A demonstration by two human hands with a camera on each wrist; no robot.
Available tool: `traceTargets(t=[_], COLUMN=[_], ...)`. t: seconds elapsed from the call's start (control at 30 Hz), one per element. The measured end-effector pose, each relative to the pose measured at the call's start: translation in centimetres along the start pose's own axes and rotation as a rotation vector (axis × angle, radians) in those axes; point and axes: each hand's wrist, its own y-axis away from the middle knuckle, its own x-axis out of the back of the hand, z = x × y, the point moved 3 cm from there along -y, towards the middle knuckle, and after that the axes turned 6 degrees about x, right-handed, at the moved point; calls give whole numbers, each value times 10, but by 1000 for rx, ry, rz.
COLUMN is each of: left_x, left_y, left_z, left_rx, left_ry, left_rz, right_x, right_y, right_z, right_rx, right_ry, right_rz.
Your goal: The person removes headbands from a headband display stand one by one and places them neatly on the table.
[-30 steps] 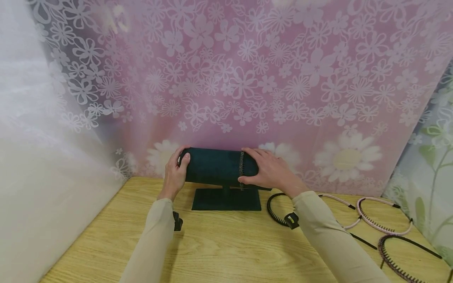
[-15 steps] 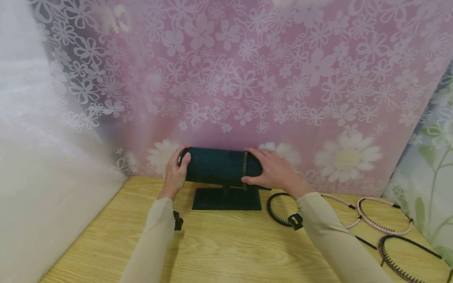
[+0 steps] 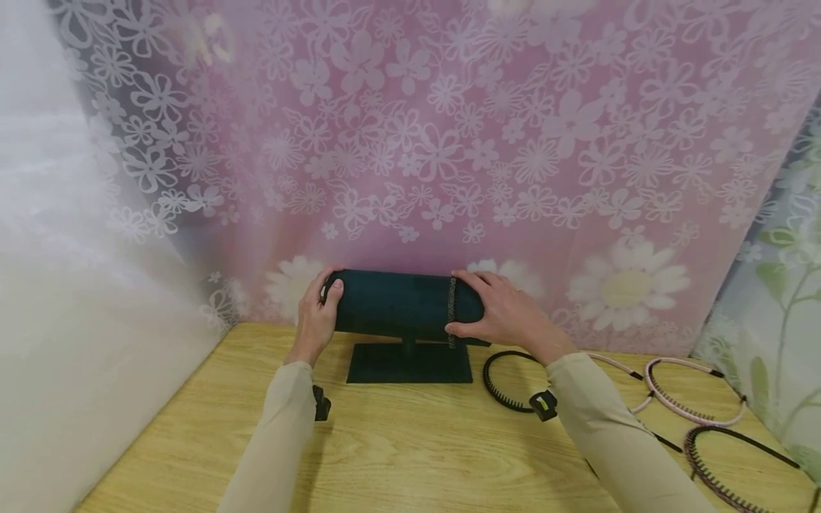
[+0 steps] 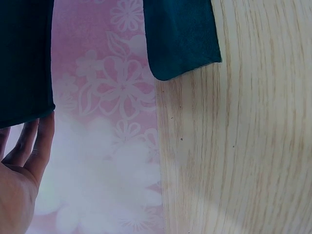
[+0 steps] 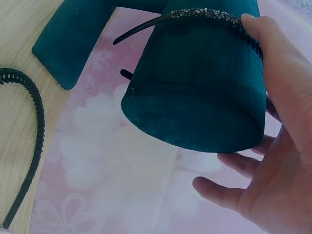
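A dark teal velvet headband display stand point(image 3: 393, 303) has a horizontal roll on a flat base. My left hand point(image 3: 314, 317) grips the roll's left end, thumb on the front and fingers behind. Near the right end, a black toothed headband with sparkly stones point(image 5: 207, 13) arches over the roll, its two tips hanging below. My right hand point(image 3: 509, 310) holds this headband, the thumb point(image 5: 251, 24) pressed on its stone-covered front. The other right fingers reach around the roll's far side and end; part of the headband is hidden behind the roll.
On the wooden table point(image 3: 398, 442), a black toothed headband point(image 3: 494, 385) lies close right of the stand, partly behind my right wrist. Pink headbands point(image 3: 667, 406) and a brown one point(image 3: 705, 463) lie further right. A floral curtain point(image 3: 410, 178) hangs right behind the stand.
My right hand has slid the sparkly headband a little to the right along the roll, toward its end. The left hand keeps its grip on the left end.
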Motion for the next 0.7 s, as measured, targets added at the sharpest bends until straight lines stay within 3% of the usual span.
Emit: traceTargets(t=[0.7], left_x=[-1], left_y=[1], left_z=[-1], left_rx=[7], left_ry=[-8], left_rz=[8], right_x=[1], right_y=[7], right_z=[7], right_rx=[14], right_ry=[-38], right_rz=[20])
